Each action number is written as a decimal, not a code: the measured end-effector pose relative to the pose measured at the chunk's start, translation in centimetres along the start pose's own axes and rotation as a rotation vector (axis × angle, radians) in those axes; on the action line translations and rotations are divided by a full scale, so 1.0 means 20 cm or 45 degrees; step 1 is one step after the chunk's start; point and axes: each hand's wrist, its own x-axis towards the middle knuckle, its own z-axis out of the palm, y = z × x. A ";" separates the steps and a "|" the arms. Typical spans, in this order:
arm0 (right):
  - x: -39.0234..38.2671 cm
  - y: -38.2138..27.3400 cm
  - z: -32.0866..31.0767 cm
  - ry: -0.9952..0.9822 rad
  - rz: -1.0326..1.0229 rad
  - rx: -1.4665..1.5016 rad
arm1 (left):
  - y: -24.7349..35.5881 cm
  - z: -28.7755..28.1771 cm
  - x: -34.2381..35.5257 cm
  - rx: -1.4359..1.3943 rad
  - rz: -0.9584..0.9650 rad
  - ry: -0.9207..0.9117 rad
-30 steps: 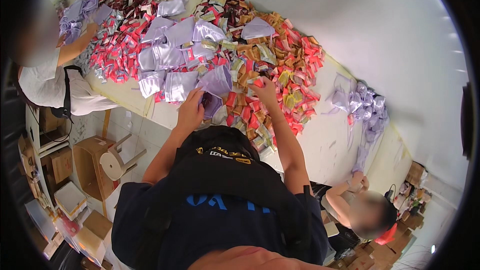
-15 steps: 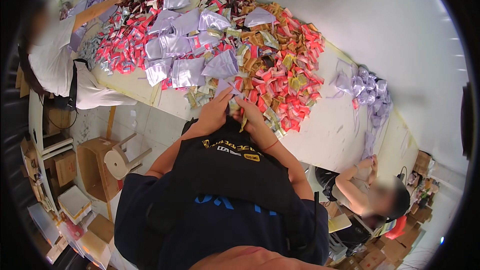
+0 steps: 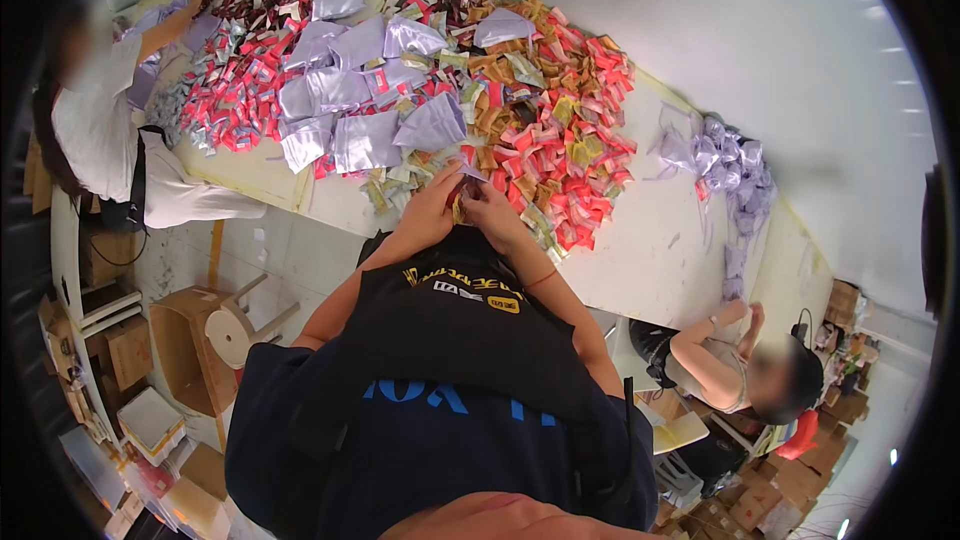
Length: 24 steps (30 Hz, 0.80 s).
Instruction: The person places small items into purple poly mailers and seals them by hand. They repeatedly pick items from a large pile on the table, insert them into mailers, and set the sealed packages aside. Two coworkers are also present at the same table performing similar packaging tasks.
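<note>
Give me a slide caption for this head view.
Both hands, left and right, meet over a small packet at the edge of a table heaped with sachets.

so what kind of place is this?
Looks like a small packing or sorting workshop. A long pale table is heaped with red and gold sachets and lilac pouches; co-workers handle the same goods at either end, and cardboard boxes crowd the floor. Both hands meet at the table's edge.

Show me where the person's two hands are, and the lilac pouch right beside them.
left hand (image 3: 432, 212), head view, on the back of the hand.
right hand (image 3: 490, 210), head view, on the knuckles.
lilac pouch (image 3: 432, 125), head view, on the middle of its shiny face.
</note>
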 end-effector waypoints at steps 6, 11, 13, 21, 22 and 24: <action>0.09 0.05 -0.08 0.376 -0.395 -1.569 | 0.04 0.09 0.04 -0.105 -0.033 -0.121; 0.00 -0.13 -0.12 0.622 -0.598 -0.597 | -0.29 0.23 0.12 -0.532 -0.490 0.084; -0.02 -0.07 -0.26 0.627 -0.444 -0.486 | -0.30 0.25 0.12 -0.853 -0.731 0.076; 0.08 0.26 -0.25 0.417 -0.534 -1.126 | -0.27 0.27 0.11 -0.995 -0.875 -0.066; 0.12 0.27 -0.26 0.383 -0.518 -1.216 | -0.30 0.26 0.10 -1.006 -0.907 -0.132; 0.11 0.28 -0.31 0.378 -0.525 -1.304 | -0.44 0.18 0.07 -0.519 -0.534 0.095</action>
